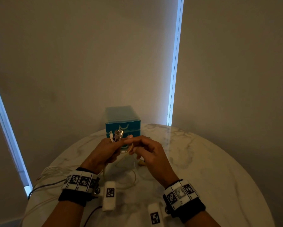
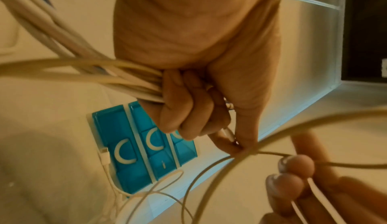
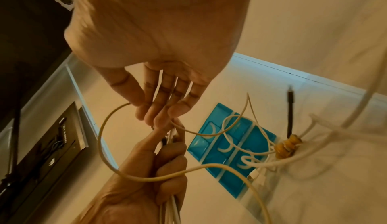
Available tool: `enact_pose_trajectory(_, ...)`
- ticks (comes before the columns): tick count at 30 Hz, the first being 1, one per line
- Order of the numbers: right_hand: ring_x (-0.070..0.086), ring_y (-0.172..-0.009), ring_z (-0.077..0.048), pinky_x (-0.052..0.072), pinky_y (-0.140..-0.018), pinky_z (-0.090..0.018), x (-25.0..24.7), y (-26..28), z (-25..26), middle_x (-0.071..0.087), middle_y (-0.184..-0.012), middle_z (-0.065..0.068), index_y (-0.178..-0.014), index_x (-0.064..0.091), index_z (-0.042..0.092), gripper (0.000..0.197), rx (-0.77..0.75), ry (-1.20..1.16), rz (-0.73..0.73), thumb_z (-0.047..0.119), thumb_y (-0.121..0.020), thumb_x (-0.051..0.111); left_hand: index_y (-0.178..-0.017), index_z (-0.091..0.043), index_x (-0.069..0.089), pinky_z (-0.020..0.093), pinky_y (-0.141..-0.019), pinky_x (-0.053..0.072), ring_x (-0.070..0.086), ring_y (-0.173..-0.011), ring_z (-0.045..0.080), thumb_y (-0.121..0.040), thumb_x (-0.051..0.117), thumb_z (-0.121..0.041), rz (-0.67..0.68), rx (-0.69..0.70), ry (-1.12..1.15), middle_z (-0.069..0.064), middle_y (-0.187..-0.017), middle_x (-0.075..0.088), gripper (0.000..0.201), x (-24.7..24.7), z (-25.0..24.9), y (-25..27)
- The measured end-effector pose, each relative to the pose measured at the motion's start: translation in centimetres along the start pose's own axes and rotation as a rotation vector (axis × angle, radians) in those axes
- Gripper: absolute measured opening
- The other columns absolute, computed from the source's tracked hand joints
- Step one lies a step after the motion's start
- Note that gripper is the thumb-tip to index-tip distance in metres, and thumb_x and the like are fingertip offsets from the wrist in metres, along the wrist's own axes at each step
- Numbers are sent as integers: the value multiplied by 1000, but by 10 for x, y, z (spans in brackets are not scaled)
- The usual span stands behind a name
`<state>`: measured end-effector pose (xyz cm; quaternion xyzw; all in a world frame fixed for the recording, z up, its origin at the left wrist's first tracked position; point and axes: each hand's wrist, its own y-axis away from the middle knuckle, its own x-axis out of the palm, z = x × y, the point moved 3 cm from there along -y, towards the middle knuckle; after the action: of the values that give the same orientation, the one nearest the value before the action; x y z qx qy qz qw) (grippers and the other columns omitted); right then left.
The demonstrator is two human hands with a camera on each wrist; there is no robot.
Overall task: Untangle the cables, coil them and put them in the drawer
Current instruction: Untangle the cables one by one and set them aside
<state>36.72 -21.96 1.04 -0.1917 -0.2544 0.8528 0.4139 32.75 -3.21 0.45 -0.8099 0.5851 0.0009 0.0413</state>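
- Far left on the marble table (image 1: 219,169): loose white and grey cable lengths (image 1: 45,176) trailing off the table edge toward the window side.
- Left hand (image 1: 103,153) raised above the table, fingers curled tight around a bundle of cables (image 2: 117,78); several plug ends (image 1: 117,135) sticking up out of the fist, thumb pressed against forefinger over them.
- Between the hands: one thin cream cable (image 3: 104,144) looping down from the left fist and across to the other hand.
- Behind the hands, at the table's far edge: small blue drawer unit (image 1: 123,125) with three drawer fronts and white crescent handles, all looking closed; a white cable with plug (image 2: 104,158) lying just beside it.
- Right hand (image 1: 147,151) close to the left one, thumb and fingertips (image 3: 150,111) pinching the cream cable, other fingers loosely bent.
- Right of the drawer unit in the right wrist view: a yellowish coiled tie (image 3: 286,146) around white strands, with a black plug (image 3: 290,101) rising beside it.
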Motion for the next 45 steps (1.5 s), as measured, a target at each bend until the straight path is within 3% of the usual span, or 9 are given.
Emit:
enact_pose_trajectory(7, 72, -98, -22, 56, -83, -27, 13, 4, 5, 77, -103, 7, -113, 81, 14, 21, -77, 90, 111, 18, -101, 65, -111, -1, 75, 44, -81, 44, 57, -92, 30, -59, 74, -95, 109, -74, -206, 30, -106, 73, 107, 8, 3, 5)
enact_pose_trajectory(11, 74, -84, -23, 56, -75, -25, 16, 4, 12, 78, -102, -4, -125, 76, 12, 25, -58, -10, 157, 12, -104, 62, -91, -4, 73, 27, -54, 39, 51, -58, 20, -81, 79, -59, 27, -61, -214, 8, -62, 65, 56, 1, 1, 3)
enact_pose_trajectory(13, 70, -71, -30, 54, -63, -27, 5, 0, 10, 77, -92, -13, -126, 72, 9, 26, 1, -127, 30, 6, -106, 56, -93, -12, 73, 23, -48, 33, 42, -49, 8, -96, 76, -35, 7, -20, -177, 0, -61, 57, 24, -2, 0, 1)
enact_pose_trajectory(19, 70, -82, -22, 53, -64, -33, -52, 0, -45, 74, -106, -10, -113, 66, 16, 12, 482, -30, -609, 17, -101, 61, -95, -17, 77, 23, -47, 30, 38, -49, 6, -85, 84, -52, 115, -21, -272, -5, -65, 59, 38, 4, 2, 5)
enact_pose_trajectory(24, 69, -106, -23, 58, -75, -35, -50, 2, -74, 66, -113, -5, -118, 64, 16, 28, 795, -117, -396, 37, -101, 70, -88, -25, 78, 24, -47, 27, 36, -52, 9, -80, 89, -53, 287, -85, -421, -3, -67, 55, 31, 14, 1, 14)
enact_pose_trajectory(29, 77, -94, -19, 49, -49, -24, -48, -3, -81, 70, -126, -11, -148, 49, 11, 55, 758, 41, -321, 34, -103, 69, -91, -16, 77, 23, -46, 28, 35, -49, 10, -79, 91, -48, 362, -122, -474, 0, -61, 46, 37, 16, 1, 17)
enact_pose_trajectory(35, 47, -52, -11, 38, -49, -25, -51, -5, -74, 57, -68, -3, -106, 69, 6, 39, 681, -249, -380, 44, -104, 65, -101, -13, 77, 14, -42, 35, 47, -41, -2, -92, 82, -40, -11, 47, -404, -12, -53, 60, 29, 12, 3, 0)
enact_pose_trajectory(38, 30, -44, -9, 24, -42, -24, -50, -8, -64, 37, -58, 4, -123, 71, 9, 46, 646, -243, -240, 49, -110, 50, -112, -14, 74, 11, -40, 35, 49, -40, -3, -97, 78, -29, -121, 96, -303, -13, -50, 61, 21, 10, 3, -4)
enact_pose_trajectory(45, 26, -38, -8, 21, -39, -20, -59, -18, -34, 36, -50, 2, -112, 69, 6, 72, 521, -11, -247, 61, -112, 21, -107, -19, 75, 21, -43, 33, 42, -44, 6, -97, 70, -55, 111, -28, -467, -3, -63, 61, 37, 16, 16, -4)
